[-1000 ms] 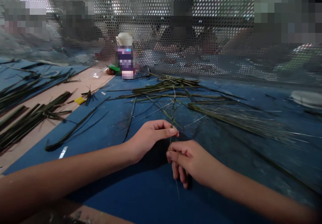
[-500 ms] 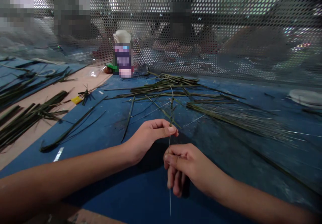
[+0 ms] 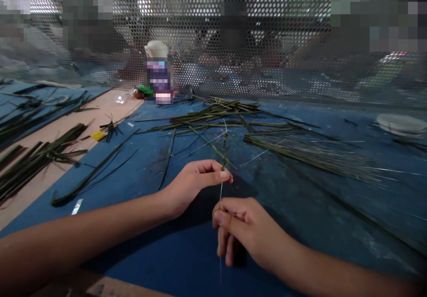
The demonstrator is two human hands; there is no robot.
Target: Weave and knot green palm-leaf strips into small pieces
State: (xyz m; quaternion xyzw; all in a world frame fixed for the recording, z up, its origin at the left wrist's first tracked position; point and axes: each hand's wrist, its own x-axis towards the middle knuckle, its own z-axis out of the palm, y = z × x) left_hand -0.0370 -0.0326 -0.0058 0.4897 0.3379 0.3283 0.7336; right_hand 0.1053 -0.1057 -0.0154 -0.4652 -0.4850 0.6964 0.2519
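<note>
Pinched nearly closed, the left hand has thumb and fingertips on the lower end of a twisted green strand, right where a thin pale wire comes out below it; the right hand is a little lower and to the right, thumb pressed against the curled forefinger with the wire between them, its other fingers hanging loosely curled; neither grip has any real gap showing, though the exact contact under each thumb is hidden

The strand and wire lie near the centre of the frame, one above the other, and the wire's tail drops past the right hand toward the lower centre; the left grip probably serves as an anchor at the join, while the right one seems to steady the wire in line, since the stretch between the hands looks straight; with the strand pointing away toward the upper centre, its twists are in plain sight beyond the fingers

Past it, a pile of green strips lies across the blue desk, within easy reach, I would judge; a bundle with fine pale fibres fans toward the right of the frame; a long bent strip lies left of the left hand, and thicker bundled strips rest at the far left
</note>
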